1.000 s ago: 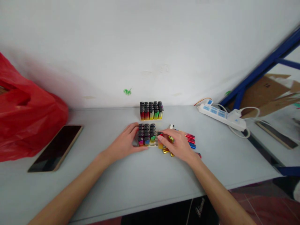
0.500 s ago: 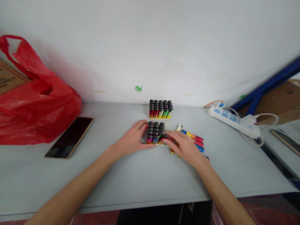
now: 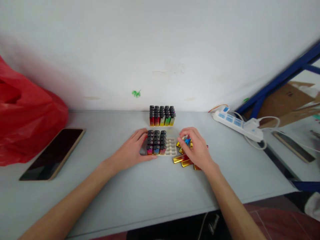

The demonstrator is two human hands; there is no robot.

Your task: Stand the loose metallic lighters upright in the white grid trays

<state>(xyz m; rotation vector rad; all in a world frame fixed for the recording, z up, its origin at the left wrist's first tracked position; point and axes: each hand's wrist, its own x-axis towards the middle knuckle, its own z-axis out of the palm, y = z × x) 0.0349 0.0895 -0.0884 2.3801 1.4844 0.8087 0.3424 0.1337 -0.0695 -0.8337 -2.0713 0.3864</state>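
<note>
Black-topped lighters (image 3: 156,142) stand upright in rows in the left part of a white tray (image 3: 171,146), whose right-hand cups show bare. My left hand (image 3: 132,146) curves around the left side of these lighters, thumb at the front edge and fingers at the back. To the right of the tray, my right hand (image 3: 196,148) is bent over a loose pile of shiny lighters (image 3: 186,162), its thumb and fingers curled close to a blue and gold one. Whether it grips that lighter is partly hidden by the fingers.
Behind stands a full block of lighters (image 3: 162,116) near the wall. A phone (image 3: 52,155) and a red plastic bag (image 3: 30,116) are on the left. A white power strip (image 3: 237,126) with cables lies at the right, near a blue metal frame (image 3: 277,86).
My right hand has moved from the tray to the loose lighters, leaving another lighter standing in the front row. The view has shifted right; my left hand keeps its place beside the tray.
</note>
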